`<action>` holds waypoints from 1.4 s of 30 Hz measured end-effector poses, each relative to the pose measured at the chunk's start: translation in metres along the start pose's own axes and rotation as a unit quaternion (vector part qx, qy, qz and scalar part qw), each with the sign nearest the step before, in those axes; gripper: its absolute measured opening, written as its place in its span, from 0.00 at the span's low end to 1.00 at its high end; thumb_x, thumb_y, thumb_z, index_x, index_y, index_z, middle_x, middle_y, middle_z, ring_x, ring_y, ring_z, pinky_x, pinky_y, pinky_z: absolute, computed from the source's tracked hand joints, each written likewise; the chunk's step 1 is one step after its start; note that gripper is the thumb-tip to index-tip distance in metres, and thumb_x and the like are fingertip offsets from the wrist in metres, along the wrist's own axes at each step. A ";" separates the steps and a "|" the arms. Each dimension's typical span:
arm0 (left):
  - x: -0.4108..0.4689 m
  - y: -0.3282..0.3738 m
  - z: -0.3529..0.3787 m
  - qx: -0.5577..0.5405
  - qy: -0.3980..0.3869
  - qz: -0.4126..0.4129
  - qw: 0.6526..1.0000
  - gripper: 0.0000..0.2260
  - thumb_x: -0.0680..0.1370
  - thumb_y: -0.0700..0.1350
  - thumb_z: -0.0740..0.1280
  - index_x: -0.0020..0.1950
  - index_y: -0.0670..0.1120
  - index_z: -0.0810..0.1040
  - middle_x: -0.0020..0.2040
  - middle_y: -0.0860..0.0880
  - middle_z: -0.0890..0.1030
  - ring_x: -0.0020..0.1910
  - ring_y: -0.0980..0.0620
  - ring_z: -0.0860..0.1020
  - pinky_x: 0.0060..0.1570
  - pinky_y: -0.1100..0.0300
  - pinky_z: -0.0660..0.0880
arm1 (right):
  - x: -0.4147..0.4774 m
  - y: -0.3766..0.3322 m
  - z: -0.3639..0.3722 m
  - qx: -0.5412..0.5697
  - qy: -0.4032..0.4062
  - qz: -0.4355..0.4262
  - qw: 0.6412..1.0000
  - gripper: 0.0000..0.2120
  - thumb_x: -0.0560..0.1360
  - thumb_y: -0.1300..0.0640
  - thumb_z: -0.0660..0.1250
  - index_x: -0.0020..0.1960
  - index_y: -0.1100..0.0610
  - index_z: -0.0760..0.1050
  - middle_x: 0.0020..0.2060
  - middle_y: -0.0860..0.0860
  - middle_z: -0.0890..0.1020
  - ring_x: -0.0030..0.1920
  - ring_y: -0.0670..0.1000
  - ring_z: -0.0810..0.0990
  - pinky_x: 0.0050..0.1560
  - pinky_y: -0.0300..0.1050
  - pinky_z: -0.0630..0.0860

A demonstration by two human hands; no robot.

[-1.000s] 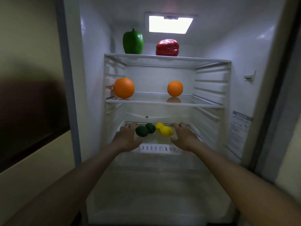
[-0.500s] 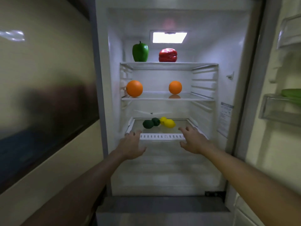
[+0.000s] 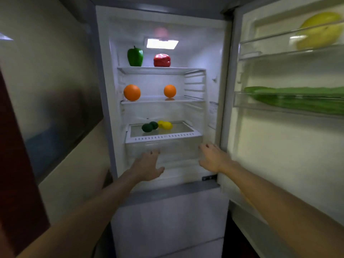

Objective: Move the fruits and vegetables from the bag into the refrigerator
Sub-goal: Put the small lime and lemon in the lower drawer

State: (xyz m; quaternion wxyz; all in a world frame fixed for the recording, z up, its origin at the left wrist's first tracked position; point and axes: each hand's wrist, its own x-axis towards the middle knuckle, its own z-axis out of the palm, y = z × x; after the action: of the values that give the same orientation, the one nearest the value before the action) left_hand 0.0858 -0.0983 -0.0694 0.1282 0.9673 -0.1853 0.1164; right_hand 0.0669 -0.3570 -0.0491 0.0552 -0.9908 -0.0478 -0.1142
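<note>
Both hands (image 3: 149,165) (image 3: 211,157) empty, spread before the refrigerator (image 3: 219,75) drawer (image 3: 163,146)

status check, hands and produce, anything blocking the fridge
Left hand and right hand both open, empty, in front of the crisper drawer. Peppers, oranges, limes, lemons on shelves. Nothing blocking.

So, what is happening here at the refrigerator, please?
A person stands before the open refrigerator with both hands empty. The left hand and right hand hover open in front of the clear drawer. Inside sit a green bell pepper and red bell pepper, two oranges, and below them two limes touching two lemons. The door racks hold a cucumber and a blurred yellow fruit.
</note>
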 end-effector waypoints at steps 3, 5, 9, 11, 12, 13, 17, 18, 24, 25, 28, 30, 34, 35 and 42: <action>-0.018 0.021 0.004 -0.007 -0.020 0.026 0.999 0.31 0.76 0.58 0.66 0.74 0.46 0.62 0.70 0.43 0.69 0.67 0.44 0.69 0.64 0.49 0.70 | -0.038 0.009 -0.008 -0.002 0.013 0.027 1.000 0.28 0.75 0.50 0.63 0.72 0.55 0.60 0.67 0.58 0.66 0.67 0.61 0.66 0.62 0.57 0.71; -0.025 0.037 0.005 -0.002 -0.030 0.046 0.999 0.30 0.76 0.58 0.65 0.73 0.47 0.62 0.69 0.43 0.70 0.66 0.44 0.70 0.63 0.49 0.71 | -0.062 0.017 -0.015 -0.004 0.018 0.046 0.999 0.28 0.75 0.50 0.63 0.72 0.55 0.60 0.66 0.58 0.66 0.66 0.61 0.65 0.59 0.58 0.72; -0.031 0.078 0.005 -0.007 -0.045 0.089 0.995 0.30 0.76 0.57 0.65 0.73 0.46 0.61 0.68 0.42 0.70 0.65 0.42 0.70 0.62 0.47 0.72 | -0.111 0.039 -0.031 -0.024 0.020 0.087 0.996 0.26 0.76 0.49 0.63 0.71 0.55 0.60 0.64 0.57 0.67 0.63 0.61 0.66 0.58 0.59 0.73; -0.034 0.104 0.007 -0.016 -0.051 0.113 0.992 0.30 0.76 0.57 0.65 0.73 0.46 0.61 0.68 0.41 0.70 0.66 0.41 0.70 0.63 0.47 0.71 | -0.135 0.052 -0.040 -0.031 0.022 0.111 0.993 0.27 0.76 0.49 0.63 0.71 0.55 0.60 0.65 0.57 0.67 0.64 0.60 0.66 0.59 0.59 0.73; -0.036 0.117 0.009 -0.023 -0.054 0.123 0.991 0.30 0.76 0.57 0.65 0.73 0.46 0.61 0.69 0.41 0.70 0.66 0.41 0.70 0.63 0.48 0.71 | -0.148 0.058 -0.044 -0.034 0.023 0.123 0.992 0.27 0.77 0.49 0.63 0.72 0.54 0.60 0.65 0.57 0.67 0.65 0.60 0.66 0.59 0.59 0.73; -0.038 0.132 0.010 -0.030 -0.059 0.135 0.989 0.30 0.76 0.57 0.65 0.73 0.45 0.62 0.68 0.41 0.70 0.66 0.41 0.70 0.63 0.49 0.71 | -0.160 0.064 -0.049 -0.037 0.024 0.134 0.990 0.27 0.77 0.49 0.63 0.72 0.54 0.60 0.65 0.57 0.67 0.65 0.60 0.66 0.60 0.59 0.73; -0.040 0.194 0.013 -0.053 -0.073 0.196 0.976 0.26 0.75 0.55 0.66 0.69 0.44 0.66 0.63 0.40 0.74 0.62 0.39 0.74 0.59 0.52 0.72 | -0.212 0.084 -0.063 -0.060 0.027 0.162 0.985 0.27 0.77 0.49 0.62 0.72 0.55 0.59 0.66 0.57 0.66 0.65 0.60 0.66 0.59 0.58 0.73; -0.041 0.212 0.012 -0.052 -0.070 0.209 0.974 0.26 0.75 0.55 0.66 0.69 0.44 0.66 0.62 0.40 0.74 0.61 0.39 0.74 0.59 0.51 0.73 | -0.227 0.089 -0.066 -0.070 0.028 0.166 0.983 0.27 0.77 0.49 0.62 0.72 0.55 0.59 0.66 0.57 0.66 0.65 0.60 0.65 0.59 0.58 0.73; -0.073 0.327 0.013 -0.042 -0.060 0.271 0.960 0.28 0.76 0.57 0.64 0.71 0.47 0.62 0.64 0.41 0.71 0.63 0.40 0.71 0.60 0.46 0.71 | -0.323 0.130 -0.094 -0.110 0.037 0.212 0.970 0.25 0.77 0.49 0.62 0.71 0.55 0.60 0.64 0.57 0.67 0.63 0.59 0.67 0.58 0.58 0.73; -0.080 0.345 0.015 -0.047 -0.062 0.283 0.956 0.28 0.76 0.57 0.64 0.71 0.47 0.62 0.65 0.41 0.71 0.63 0.40 0.71 0.60 0.46 0.71 | -0.342 0.139 -0.100 -0.111 0.037 0.223 0.968 0.25 0.77 0.49 0.62 0.71 0.55 0.60 0.64 0.57 0.68 0.63 0.59 0.67 0.58 0.57 0.73; -0.104 0.397 0.018 -0.053 -0.076 0.317 0.944 0.28 0.77 0.57 0.63 0.72 0.46 0.61 0.66 0.41 0.70 0.64 0.41 0.71 0.61 0.47 0.71 | -0.400 0.165 -0.117 -0.099 0.034 0.262 0.959 0.25 0.78 0.50 0.62 0.71 0.56 0.60 0.65 0.57 0.67 0.64 0.60 0.66 0.59 0.57 0.72; -0.122 0.432 0.021 -0.054 -0.088 0.337 0.936 0.28 0.77 0.57 0.63 0.72 0.46 0.61 0.66 0.41 0.70 0.64 0.41 0.71 0.61 0.47 0.71 | -0.441 0.182 -0.128 -0.103 0.028 0.289 0.951 0.25 0.78 0.51 0.61 0.71 0.58 0.60 0.65 0.58 0.67 0.65 0.61 0.65 0.60 0.59 0.72; -0.168 0.502 0.026 -0.062 -0.109 0.386 0.914 0.29 0.77 0.55 0.63 0.73 0.46 0.60 0.66 0.40 0.70 0.63 0.40 0.71 0.60 0.48 0.71 | -0.528 0.208 -0.149 -0.130 0.034 0.342 0.930 0.27 0.77 0.49 0.62 0.73 0.56 0.59 0.66 0.58 0.65 0.66 0.60 0.65 0.59 0.60 0.73; -0.182 0.520 0.026 -0.064 -0.114 0.399 0.908 0.29 0.77 0.55 0.63 0.74 0.46 0.59 0.67 0.40 0.69 0.64 0.40 0.71 0.60 0.48 0.71 | -0.552 0.213 -0.153 -0.133 0.033 0.355 0.925 0.28 0.77 0.49 0.62 0.73 0.55 0.58 0.67 0.58 0.65 0.66 0.60 0.65 0.60 0.59 0.73; -0.286 0.644 0.037 -0.088 -0.125 0.491 0.858 0.29 0.77 0.56 0.63 0.73 0.46 0.60 0.68 0.40 0.69 0.64 0.40 0.70 0.61 0.47 0.71 | -0.727 0.230 -0.175 -0.146 0.035 0.464 0.873 0.29 0.77 0.49 0.62 0.74 0.54 0.57 0.68 0.57 0.65 0.67 0.60 0.65 0.61 0.59 0.73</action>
State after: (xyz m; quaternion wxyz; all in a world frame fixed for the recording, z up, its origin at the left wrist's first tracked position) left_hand -0.4162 -0.5939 -0.0496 0.1152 0.7418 -0.6602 0.0258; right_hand -0.6522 -0.6650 -0.0704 -0.0423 -0.8912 0.4365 -0.1158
